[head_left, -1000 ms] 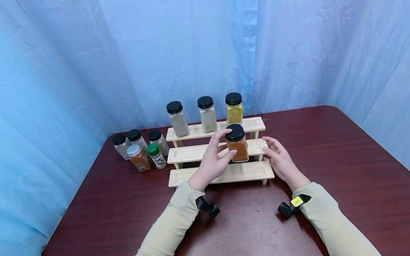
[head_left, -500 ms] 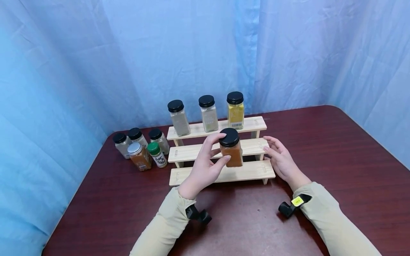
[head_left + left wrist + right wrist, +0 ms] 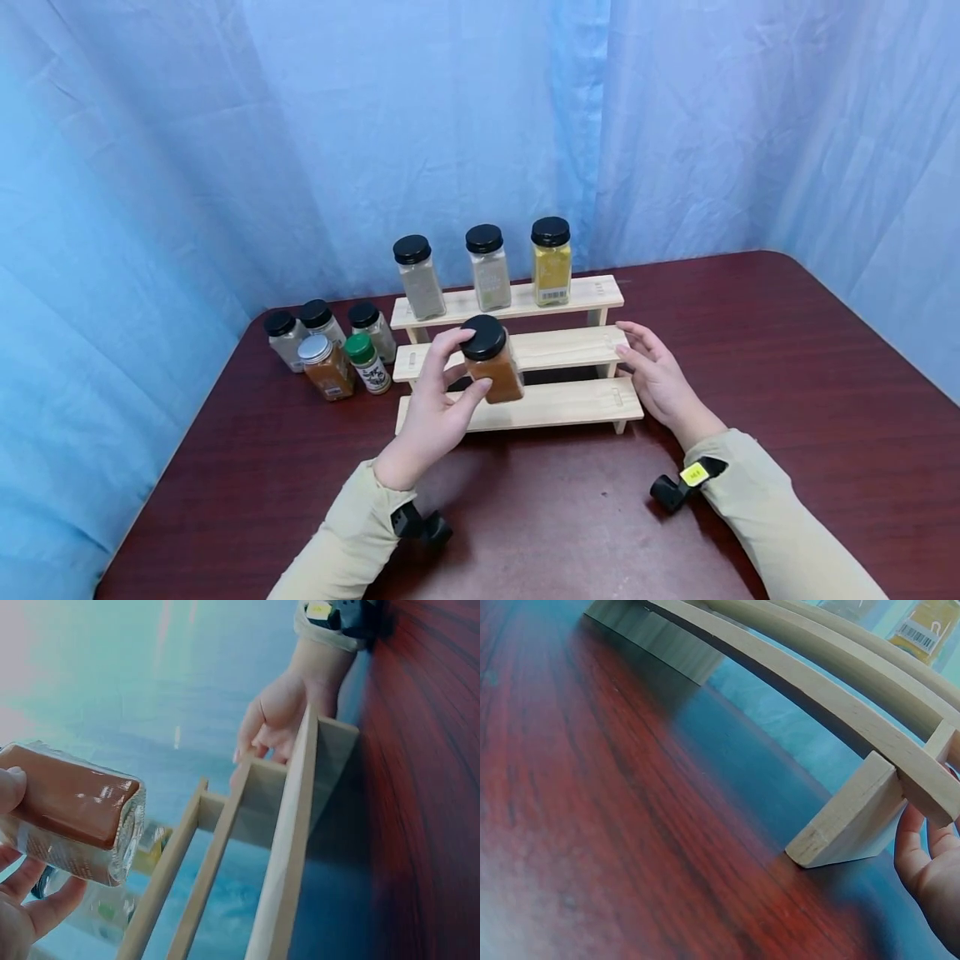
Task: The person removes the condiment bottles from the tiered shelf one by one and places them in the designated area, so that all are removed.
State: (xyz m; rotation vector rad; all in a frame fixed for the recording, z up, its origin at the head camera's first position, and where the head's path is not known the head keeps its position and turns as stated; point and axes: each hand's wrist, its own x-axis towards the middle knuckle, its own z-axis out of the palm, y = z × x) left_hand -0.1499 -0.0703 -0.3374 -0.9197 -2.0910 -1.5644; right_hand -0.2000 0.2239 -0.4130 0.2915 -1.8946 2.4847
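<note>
A square glass spice jar (image 3: 493,377) of orange-brown powder with a black lid is held by my left hand (image 3: 427,417), thumb in front and fingers behind. It hangs slightly tilted, in front of the left-middle part of a three-tier wooden rack (image 3: 558,404). In the left wrist view the jar (image 3: 71,799) shows its base and side. My right hand (image 3: 660,379) holds the rack's right end at the middle tier, thumb and fingers about the board's end. From the right wrist, that hand (image 3: 937,877) appears partly behind the rack's end.
On the top tier stand two jars of pale powder, one at the left (image 3: 422,287) and one mid-shelf (image 3: 490,275), and a yellow one (image 3: 552,267). Left of the rack, several jars cluster, including a silver-lidded brown jar (image 3: 327,371) and a green-capped bottle (image 3: 369,367). Blue curtains surround the table.
My left hand has carried the brown-powder jar leftward and a little down, across the front of the rack. My right hand stays at the rack's right end.
</note>
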